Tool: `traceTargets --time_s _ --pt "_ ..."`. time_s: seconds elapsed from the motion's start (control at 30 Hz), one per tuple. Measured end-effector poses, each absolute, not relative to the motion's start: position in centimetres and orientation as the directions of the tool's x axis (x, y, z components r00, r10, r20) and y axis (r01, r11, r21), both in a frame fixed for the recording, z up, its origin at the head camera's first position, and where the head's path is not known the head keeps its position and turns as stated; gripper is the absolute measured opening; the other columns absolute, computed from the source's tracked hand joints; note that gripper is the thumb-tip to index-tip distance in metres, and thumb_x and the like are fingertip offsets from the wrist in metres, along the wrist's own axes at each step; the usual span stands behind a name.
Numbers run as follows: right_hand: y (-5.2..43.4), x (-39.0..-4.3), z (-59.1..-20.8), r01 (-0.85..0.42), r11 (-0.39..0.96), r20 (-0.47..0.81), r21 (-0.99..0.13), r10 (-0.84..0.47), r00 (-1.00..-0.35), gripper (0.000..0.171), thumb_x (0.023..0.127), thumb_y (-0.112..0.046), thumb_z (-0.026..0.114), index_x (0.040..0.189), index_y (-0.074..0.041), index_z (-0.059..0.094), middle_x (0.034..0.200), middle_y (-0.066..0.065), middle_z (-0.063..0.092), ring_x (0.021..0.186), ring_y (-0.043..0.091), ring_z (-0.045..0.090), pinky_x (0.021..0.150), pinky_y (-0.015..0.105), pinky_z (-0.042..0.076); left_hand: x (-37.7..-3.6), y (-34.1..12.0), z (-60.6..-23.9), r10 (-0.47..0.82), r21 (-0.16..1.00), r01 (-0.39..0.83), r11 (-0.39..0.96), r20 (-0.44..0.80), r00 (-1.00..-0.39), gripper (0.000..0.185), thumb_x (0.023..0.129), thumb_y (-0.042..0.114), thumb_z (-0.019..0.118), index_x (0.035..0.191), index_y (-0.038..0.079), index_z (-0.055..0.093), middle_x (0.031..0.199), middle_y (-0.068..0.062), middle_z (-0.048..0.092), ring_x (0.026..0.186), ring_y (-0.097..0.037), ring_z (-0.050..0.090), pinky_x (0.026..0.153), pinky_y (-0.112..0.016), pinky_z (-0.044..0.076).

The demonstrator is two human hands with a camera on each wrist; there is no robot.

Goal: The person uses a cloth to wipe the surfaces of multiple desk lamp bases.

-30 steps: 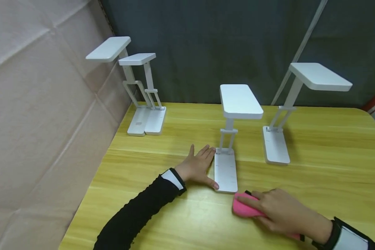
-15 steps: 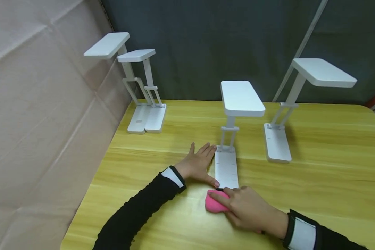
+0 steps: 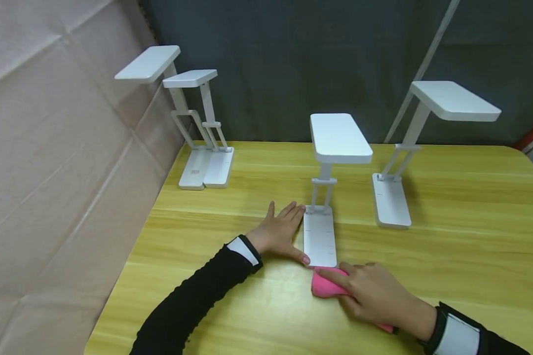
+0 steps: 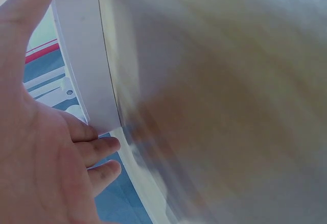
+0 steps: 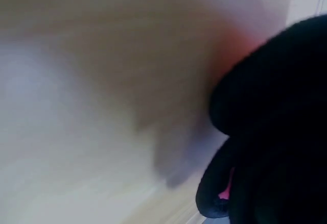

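Observation:
A white folding desk lamp [image 3: 320,236] stands mid-table, its flat head raised above its base. My left hand [image 3: 286,231] lies flat on the table with straight fingers and thumb against the left edge of the lamp's base. The left wrist view shows that palm [image 4: 41,157] beside the white base edge [image 4: 82,55]. My right hand [image 3: 368,292] holds a pink cloth [image 3: 325,288] down on the wooden table [image 3: 448,256], fingers curved over it, just in front of the base's near end. The right wrist view is blurred and shows mainly a black sleeve [image 5: 276,132].
Another white lamp [image 3: 391,204] stands to the right of the middle one. Two more lamps [image 3: 206,170] stand side by side at the back left corner. A beige panel [image 3: 57,162] lines the table's left side and a dark curtain [image 3: 293,59] hangs behind.
My right hand slid the pink cloth left along the table in front of the lamp base, then back a little to the right. The left hand stayed against the base.

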State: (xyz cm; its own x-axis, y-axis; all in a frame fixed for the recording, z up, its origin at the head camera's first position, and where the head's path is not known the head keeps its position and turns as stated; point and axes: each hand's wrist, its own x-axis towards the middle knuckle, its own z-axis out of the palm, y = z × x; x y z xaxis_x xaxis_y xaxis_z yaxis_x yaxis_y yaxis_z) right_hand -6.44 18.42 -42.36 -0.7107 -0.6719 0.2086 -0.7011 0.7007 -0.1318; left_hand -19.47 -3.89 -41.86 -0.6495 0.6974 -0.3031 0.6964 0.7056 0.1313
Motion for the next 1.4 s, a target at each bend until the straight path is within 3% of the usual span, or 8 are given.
traceTargets --time_s 0.33,0.67,0.9,1.07,1.4 --pt "20.4 -5.8 -41.0 -0.669 0.733 0.154 -0.122 -0.651 -0.743 0.054 0.07 -0.019 0.07 0.123 -0.023 0.065 0.082 -0.001 0.062 0.048 -0.001 0.032 0.041 0.024 0.034 -19.5 -4.0 -41.8 0.697 0.133 0.696 0.705 -0.308 -0.647 0.129 0.065 0.084 0.057 0.153 0.006 0.003 0.16 -0.007 0.004 0.145 -0.021 -0.002 0.109 -0.063 -0.001" --pt "14.9 -7.3 -40.9 -0.786 0.611 0.117 -0.099 -0.777 -0.619 0.051 0.08 -0.025 0.067 0.13 -0.021 0.058 0.086 0.003 0.066 0.058 0.012 0.055 0.046 0.029 0.042 -19.5 -4.2 -41.6 0.687 0.109 0.693 0.713 -0.306 -0.659 0.129 0.065 0.084 0.056 0.153 0.005 0.004 0.159 -0.008 0.005 0.145 -0.022 -0.002 0.109 -0.062 -0.001" --pt "14.1 -7.9 -41.6 -0.747 0.657 0.129 -0.104 -0.735 -0.665 0.048 0.078 -0.021 0.066 0.125 -0.025 0.061 0.077 0.002 0.062 0.049 0.013 0.049 0.042 0.028 0.038 -19.6 -3.9 -41.9 0.696 0.114 0.701 0.704 -0.303 -0.651 0.128 0.067 0.083 0.055 0.153 0.005 0.005 0.16 -0.008 0.005 0.145 -0.023 -0.002 0.108 -0.063 0.0" --pt "15.8 -7.4 -41.4 -0.719 0.688 0.102 -0.1 -0.712 -0.695 0.052 0.076 -0.021 0.067 0.128 -0.026 0.061 0.08 0.002 0.061 0.053 0.014 0.052 0.044 0.031 0.041 -19.7 -3.8 -41.9 0.698 0.121 0.7 0.704 -0.303 -0.649 0.129 0.066 0.083 0.056 0.153 0.004 0.004 0.16 -0.008 0.005 0.145 -0.022 -0.002 0.108 -0.064 0.0" --pt "19.8 -6.5 -40.6 -0.644 0.756 0.09 -0.12 -0.638 -0.765 0.048 0.073 -0.021 0.071 0.121 -0.023 0.067 0.077 -0.003 0.057 0.047 0.002 0.034 0.04 0.024 0.031 -19.8 -3.8 -42.1 0.695 0.125 0.696 0.707 -0.31 -0.649 0.132 0.063 0.085 0.057 0.153 0.005 0.003 0.16 -0.007 0.003 0.145 -0.021 -0.002 0.108 -0.064 -0.001"
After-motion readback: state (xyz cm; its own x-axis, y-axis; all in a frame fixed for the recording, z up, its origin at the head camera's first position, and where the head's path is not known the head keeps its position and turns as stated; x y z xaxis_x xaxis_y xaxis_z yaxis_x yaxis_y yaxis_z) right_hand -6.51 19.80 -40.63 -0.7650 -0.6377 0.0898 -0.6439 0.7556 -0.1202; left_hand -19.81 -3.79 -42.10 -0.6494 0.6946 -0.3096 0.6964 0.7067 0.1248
